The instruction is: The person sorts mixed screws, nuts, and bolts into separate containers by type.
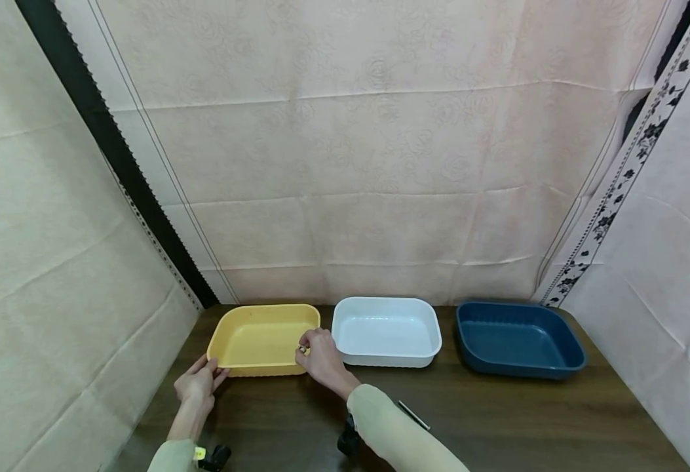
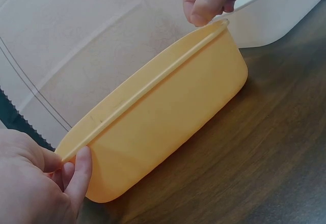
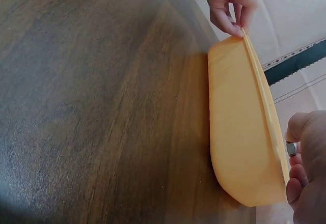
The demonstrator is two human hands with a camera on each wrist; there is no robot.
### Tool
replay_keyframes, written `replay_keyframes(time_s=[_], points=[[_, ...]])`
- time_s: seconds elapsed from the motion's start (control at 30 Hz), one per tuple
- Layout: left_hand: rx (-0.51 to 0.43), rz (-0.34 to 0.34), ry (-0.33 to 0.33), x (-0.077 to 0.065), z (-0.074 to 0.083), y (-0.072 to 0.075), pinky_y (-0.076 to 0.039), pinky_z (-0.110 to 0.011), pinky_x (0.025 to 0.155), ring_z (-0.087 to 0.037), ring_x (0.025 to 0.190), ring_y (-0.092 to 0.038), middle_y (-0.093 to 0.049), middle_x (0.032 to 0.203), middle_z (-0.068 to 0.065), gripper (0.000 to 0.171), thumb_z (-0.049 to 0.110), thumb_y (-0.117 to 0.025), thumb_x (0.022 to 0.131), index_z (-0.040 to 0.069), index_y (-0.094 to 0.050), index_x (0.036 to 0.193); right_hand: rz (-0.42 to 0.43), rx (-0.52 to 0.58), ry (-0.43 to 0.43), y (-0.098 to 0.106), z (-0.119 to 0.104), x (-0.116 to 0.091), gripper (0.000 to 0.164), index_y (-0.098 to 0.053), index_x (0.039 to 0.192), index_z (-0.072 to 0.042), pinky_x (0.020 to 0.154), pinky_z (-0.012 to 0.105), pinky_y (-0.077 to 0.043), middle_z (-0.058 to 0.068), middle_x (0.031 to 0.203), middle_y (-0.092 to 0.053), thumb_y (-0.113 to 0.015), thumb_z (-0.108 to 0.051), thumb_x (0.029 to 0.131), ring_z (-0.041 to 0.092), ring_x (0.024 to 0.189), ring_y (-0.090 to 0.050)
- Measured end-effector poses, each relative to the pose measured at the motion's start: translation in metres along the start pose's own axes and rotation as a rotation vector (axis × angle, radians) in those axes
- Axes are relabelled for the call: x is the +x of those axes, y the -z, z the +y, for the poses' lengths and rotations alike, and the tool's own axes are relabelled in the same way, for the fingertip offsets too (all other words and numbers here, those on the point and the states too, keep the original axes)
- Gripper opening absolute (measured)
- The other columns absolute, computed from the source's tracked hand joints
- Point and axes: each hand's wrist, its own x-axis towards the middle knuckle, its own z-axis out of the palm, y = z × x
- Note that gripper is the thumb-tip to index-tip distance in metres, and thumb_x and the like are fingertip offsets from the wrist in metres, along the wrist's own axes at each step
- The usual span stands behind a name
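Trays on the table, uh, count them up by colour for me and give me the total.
Yellow tray: 1
White tray: 1
Dark blue tray: 1
Total: 3

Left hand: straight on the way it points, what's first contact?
The yellow rectangular plastic-looking tray: the left hand pinches its rim at the near left corner, so there's no gap ahead. Exact heading in depth is unclear.
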Motion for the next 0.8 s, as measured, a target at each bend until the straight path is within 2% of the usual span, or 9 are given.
replay_keyframes(time_s=[0.37,0.6,0.8], points=[[-0.001,-0.001,0.001,0.0,-0.001,-0.001,-0.06,-0.026,0.076,-0.009,0.07,-0.068,-0.058,0.103,-0.01,0.05,0.001,-0.056,0.1,-0.002,-0.044,0.148,-0.011,-0.012,-0.001,-0.001,0.0,-0.002,0.008,-0.073,0.089,-0.005,0.071,0.026,-0.052,0.001,0.084,-0.065,-0.076,-0.01,0.084,0.018,0.082,-0.058],[0.001,0.008,0.003,-0.001,0.0,-0.002,-0.06,-0.027,0.077,-0.01,0.072,-0.069,-0.055,0.114,-0.016,0.05,0.002,-0.057,0.1,-0.001,-0.044,0.148,0.029,-0.007,0.026,0.005,-0.001,-0.004,0.011,-0.075,0.094,-0.002,0.072,0.026,-0.052,0.003,0.088,-0.064,-0.073,-0.009,0.086,0.018,0.084,-0.057],[0.009,0.01,0.0,-0.001,0.0,-0.001,-0.06,-0.026,0.077,-0.008,0.069,-0.068,-0.055,0.113,-0.015,0.049,0.003,-0.056,0.101,-0.001,-0.044,0.148,0.071,0.032,0.011,0.016,0.002,-0.008,0.009,-0.073,0.092,-0.002,0.068,0.025,-0.051,0.002,0.085,-0.06,-0.074,-0.007,0.084,0.016,0.08,-0.053]])
